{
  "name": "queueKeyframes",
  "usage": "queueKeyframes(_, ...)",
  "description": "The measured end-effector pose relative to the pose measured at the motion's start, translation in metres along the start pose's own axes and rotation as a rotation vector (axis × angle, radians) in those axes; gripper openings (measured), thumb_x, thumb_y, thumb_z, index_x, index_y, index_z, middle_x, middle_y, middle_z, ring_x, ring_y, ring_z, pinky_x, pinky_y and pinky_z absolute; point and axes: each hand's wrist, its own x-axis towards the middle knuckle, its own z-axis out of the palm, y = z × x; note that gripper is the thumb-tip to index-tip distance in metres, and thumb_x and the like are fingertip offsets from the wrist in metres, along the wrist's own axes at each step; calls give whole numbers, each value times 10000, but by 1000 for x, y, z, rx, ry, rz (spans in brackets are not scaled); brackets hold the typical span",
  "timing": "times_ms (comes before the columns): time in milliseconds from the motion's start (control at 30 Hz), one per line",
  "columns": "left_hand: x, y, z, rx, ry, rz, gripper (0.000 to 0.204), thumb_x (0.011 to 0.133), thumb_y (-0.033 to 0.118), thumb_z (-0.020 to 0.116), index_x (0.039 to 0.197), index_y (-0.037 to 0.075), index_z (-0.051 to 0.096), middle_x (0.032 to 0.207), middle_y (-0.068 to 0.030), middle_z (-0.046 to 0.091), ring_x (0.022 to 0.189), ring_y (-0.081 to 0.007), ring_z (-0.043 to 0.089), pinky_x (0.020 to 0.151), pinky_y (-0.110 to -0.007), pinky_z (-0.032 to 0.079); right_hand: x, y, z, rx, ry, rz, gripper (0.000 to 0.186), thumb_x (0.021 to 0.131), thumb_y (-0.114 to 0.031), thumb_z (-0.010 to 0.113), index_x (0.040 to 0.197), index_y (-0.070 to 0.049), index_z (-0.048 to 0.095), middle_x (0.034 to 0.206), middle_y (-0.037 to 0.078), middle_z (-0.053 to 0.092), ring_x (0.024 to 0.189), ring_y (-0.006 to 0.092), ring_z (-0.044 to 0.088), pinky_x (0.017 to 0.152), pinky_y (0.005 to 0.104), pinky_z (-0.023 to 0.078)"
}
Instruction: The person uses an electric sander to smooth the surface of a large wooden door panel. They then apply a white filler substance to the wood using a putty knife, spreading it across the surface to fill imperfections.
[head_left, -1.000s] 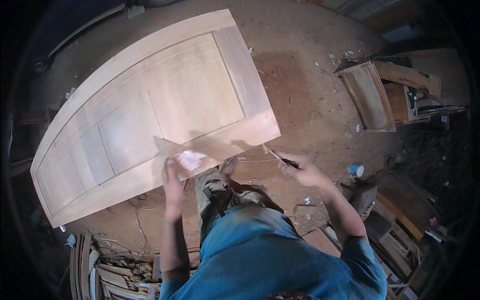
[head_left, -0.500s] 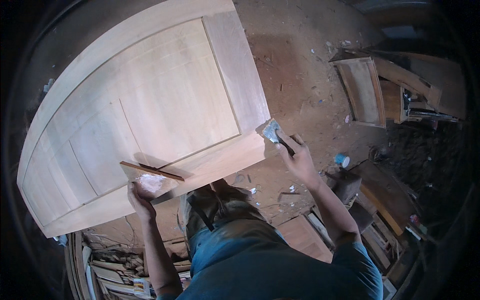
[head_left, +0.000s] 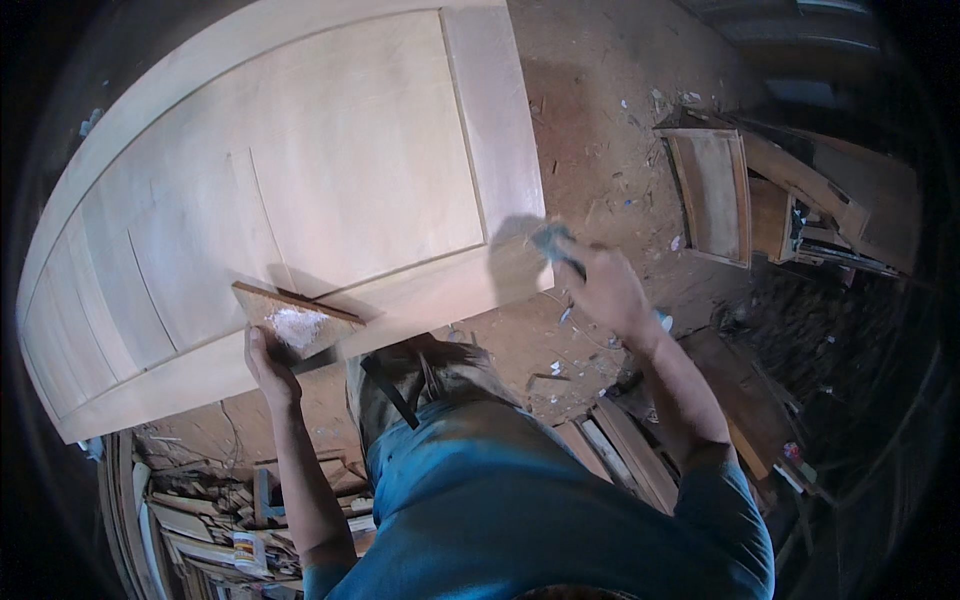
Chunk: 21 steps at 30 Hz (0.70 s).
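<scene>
A large pale wooden door (head_left: pixel 360 150) with inset panels lies in front of me, slanting from lower left to upper right. My left hand (head_left: pixel 272 372) grips a small piece of board (head_left: pixel 330 328) over the door's near edge. A mound of white paste (head_left: pixel 296 326) sits on that board. Beyond the door's near right corner, my right hand (head_left: pixel 612 292) is closed round a putty knife (head_left: pixel 552 240). Motion blurs both hand and knife, and whether the blade touches the wood I cannot tell. The knife's shadow falls on the corner.
Old wooden frames and panels (head_left: pixel 712 195) lie on the dirt floor at the right. Piled offcuts (head_left: pixel 200 520) and a white tub (head_left: pixel 249 553) are at lower left. More boards (head_left: pixel 630 450) lie beside my right side. Small scraps litter the floor.
My right hand with the putty knife has moved slightly up and right and turned, now blurred. The left hand still holds the board, and the whole view has shifted a little.
</scene>
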Motion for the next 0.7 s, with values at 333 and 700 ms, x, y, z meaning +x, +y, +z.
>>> queueKeyframes(333,-3,6,8,9,3,57,305,1037,394,466,954,113,551,857,55,450,827,-82,431,752,-260,352,10,12,24,40,-123,-120,272,921,-197,645,1137,-35,681,979,290,658,845,391,694,747,426,520)
queueKeyframes(700,-3,10,2,69,-93,109,294,1055,287,424,850,85,486,764,47,397,715,-68,371,631,-241,311,29,4,3,61,-334,-105,315,919,-210,655,1193,-58,685,915,231,679,794,199,686,736,378,520)
